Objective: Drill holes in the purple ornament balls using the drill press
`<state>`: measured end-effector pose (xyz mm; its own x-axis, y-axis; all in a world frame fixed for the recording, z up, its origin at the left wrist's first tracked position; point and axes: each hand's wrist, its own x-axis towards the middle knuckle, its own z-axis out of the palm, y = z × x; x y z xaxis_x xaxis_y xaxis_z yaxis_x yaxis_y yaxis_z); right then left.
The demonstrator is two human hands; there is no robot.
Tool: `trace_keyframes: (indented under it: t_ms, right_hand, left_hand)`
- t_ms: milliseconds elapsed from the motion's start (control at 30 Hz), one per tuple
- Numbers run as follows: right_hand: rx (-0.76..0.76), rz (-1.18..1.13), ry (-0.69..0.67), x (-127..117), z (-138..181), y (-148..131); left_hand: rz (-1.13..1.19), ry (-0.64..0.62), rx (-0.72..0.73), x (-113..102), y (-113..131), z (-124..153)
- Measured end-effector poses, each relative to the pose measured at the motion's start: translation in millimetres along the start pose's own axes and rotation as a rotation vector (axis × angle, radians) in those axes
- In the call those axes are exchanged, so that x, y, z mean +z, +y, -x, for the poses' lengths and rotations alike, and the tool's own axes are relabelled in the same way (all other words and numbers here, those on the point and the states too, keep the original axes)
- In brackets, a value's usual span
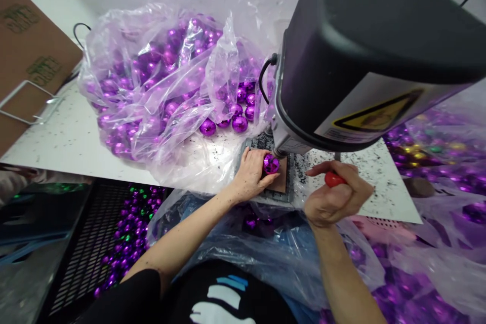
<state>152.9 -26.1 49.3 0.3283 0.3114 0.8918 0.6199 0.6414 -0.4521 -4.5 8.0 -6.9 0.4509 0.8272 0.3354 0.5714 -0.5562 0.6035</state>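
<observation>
A shiny purple faceted ball (pixel 271 163) is gripped in the fingers of my left hand (pixel 251 171). It sits under the drill press (pixel 341 55), touching or just below its chuck, over a brown board (pixel 280 182) on the metal base (pixel 289 193). My right hand (pixel 339 193) is closed around the red knob (pixel 334 179) of the press's lever, with the index finger stretched out to the left. Where the tool tip meets the ball is hidden.
A clear bag (pixel 152 91) of purple balls lies on the white table (pixel 68 131), several loose at its mouth. A black crate (pixel 81 243) with small purple and green balls stands below left, near a cardboard box (pixel 34 55). More bagged balls (pixel 433 162) lie right. Dark shavings litter the table.
</observation>
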Motion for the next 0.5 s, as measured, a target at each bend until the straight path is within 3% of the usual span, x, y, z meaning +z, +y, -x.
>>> trace_keyframes:
  t_ms: [100, 200, 267, 333, 500]
  right_hand:
    - [0.047, 0.033, -0.019, -7, -23, -14]
    - [0.147, 0.092, -0.037, -5, -70, -33]
    - [0.331, 0.108, -0.091, 1, -102, -41]
    - [0.418, 0.075, -0.153, 6, -126, -40]
    - [0.424, -0.02, -0.212, 12, -138, -24]
  left_hand:
    - [0.014, -0.008, 0.006, 0, 0, 1]
    - [0.023, -0.006, 0.005, 1, 0, 0]
    - [0.036, 0.005, -0.001, 0, 0, -1]
    - [0.064, 0.022, 0.002, -3, 2, 1]
    - [0.135, -0.002, 0.02, -33, 13, 29]
